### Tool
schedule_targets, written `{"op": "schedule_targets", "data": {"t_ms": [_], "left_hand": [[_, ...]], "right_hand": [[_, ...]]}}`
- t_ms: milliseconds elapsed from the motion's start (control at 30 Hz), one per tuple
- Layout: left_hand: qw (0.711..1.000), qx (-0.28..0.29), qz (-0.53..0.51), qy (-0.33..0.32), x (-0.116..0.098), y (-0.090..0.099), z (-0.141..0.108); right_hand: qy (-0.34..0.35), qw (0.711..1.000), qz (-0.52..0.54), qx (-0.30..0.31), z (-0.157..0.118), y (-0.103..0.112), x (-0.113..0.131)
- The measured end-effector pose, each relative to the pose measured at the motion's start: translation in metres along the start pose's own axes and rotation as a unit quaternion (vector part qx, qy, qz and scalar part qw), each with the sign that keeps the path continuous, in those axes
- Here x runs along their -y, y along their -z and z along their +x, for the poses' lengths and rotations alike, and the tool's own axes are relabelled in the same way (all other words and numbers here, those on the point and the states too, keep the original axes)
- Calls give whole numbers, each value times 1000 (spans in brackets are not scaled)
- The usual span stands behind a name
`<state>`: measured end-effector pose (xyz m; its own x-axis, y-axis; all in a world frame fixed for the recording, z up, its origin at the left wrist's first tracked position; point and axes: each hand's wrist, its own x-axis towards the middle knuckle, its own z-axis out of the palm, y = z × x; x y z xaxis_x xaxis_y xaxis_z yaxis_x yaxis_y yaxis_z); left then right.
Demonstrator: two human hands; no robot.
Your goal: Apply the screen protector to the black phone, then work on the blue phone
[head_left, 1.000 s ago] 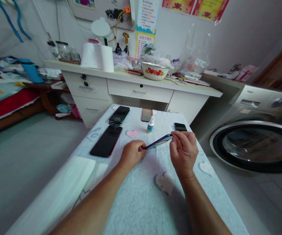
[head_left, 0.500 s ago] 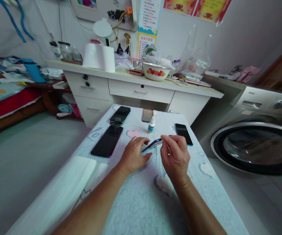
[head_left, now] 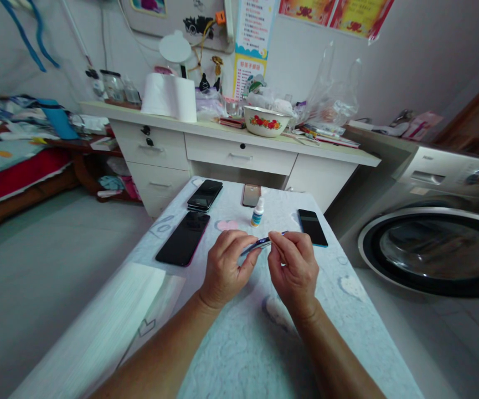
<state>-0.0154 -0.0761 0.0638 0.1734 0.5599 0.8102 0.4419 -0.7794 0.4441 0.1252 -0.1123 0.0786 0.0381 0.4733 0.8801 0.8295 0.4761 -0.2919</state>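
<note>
A slim phone with a shiny blue edge (head_left: 261, 243) is held up over the cloth, seen nearly edge-on. My left hand (head_left: 226, 270) pinches its left end between thumb and fingers. At the other end, my right hand (head_left: 294, 272) has thumb and fingertips closed on the phone's near edge; part of that end is hidden behind the fingers. Just beyond the phone stands a small white spray bottle (head_left: 257, 212) with a blue and yellow label. A black-screened phone with a pink edge (head_left: 183, 239) lies to the left, and a dark phone with a blue edge (head_left: 313, 228) to the right.
A patterned pale blue cloth (head_left: 239, 343) covers the table. Stacked phones (head_left: 205, 195) and a phone with a brownish back (head_left: 251, 195) lie at its far end. Behind is a white desk (head_left: 239, 158) with a floral bowl (head_left: 265, 122). A washing machine (head_left: 430, 221) stands at right.
My left hand has closed from a loose, spread grasp onto the phone's left end. The right hand has shifted slightly left, and the phone is tilted a little flatter.
</note>
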Motion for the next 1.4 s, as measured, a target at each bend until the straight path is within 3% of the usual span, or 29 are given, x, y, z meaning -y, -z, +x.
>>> {"op": "schedule_targets", "data": {"t_ms": [800, 1400], "left_hand": [[1000, 24, 14, -3, 2, 0, -3], [1000, -8, 21, -4, 8, 3, -2]], "right_hand": [[30, 998, 40, 48, -6, -3, 12], [-17, 999, -21, -26, 3, 2, -11]]}}
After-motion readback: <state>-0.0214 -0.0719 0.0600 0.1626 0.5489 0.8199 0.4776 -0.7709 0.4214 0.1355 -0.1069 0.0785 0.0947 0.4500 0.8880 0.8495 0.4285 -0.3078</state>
